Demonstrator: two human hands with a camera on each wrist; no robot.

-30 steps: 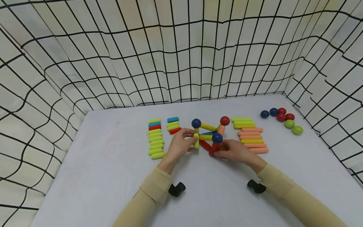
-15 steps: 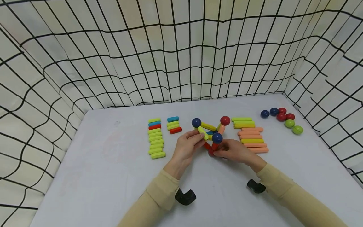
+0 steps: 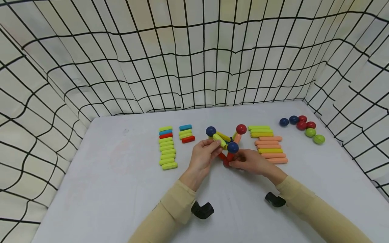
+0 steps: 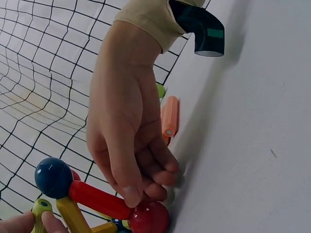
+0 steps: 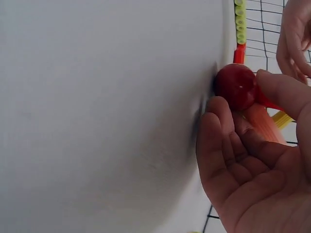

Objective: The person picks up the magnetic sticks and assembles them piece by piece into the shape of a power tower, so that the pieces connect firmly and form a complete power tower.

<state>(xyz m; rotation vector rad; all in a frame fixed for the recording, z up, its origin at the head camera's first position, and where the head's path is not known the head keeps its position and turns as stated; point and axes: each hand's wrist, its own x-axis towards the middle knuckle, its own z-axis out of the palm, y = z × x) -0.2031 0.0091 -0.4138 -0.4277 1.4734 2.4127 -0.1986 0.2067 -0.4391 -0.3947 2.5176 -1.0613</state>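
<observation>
My left hand (image 3: 202,155) pinches a short lime-green building rod (image 3: 219,140) between thumb and fingers. The rod slants between two blue balls, with its lower end near the front blue ball (image 3: 233,147); I cannot tell whether it touches. At the base of the ball-and-rod frame, my right hand (image 3: 250,161) holds a red ball (image 5: 236,87) with thumb and fingertips. A red rod (image 4: 99,200) joins that ball to the front blue ball. Yellow rods, an orange rod, another blue ball (image 3: 211,131) and an upper red ball (image 3: 241,129) belong to the frame, partly hidden by my left hand.
Short rods (image 3: 167,148) lie in two columns on the left of the white table (image 3: 121,195). Longer rods (image 3: 270,146) are lined up at right, with loose balls (image 3: 301,125) beyond. Black netting (image 3: 194,60) surrounds the back and sides.
My left hand has moved right, tilting the lime-green rod from upright to a slant and bringing it closer to the front blue ball. My right hand has stayed at the red ball.
</observation>
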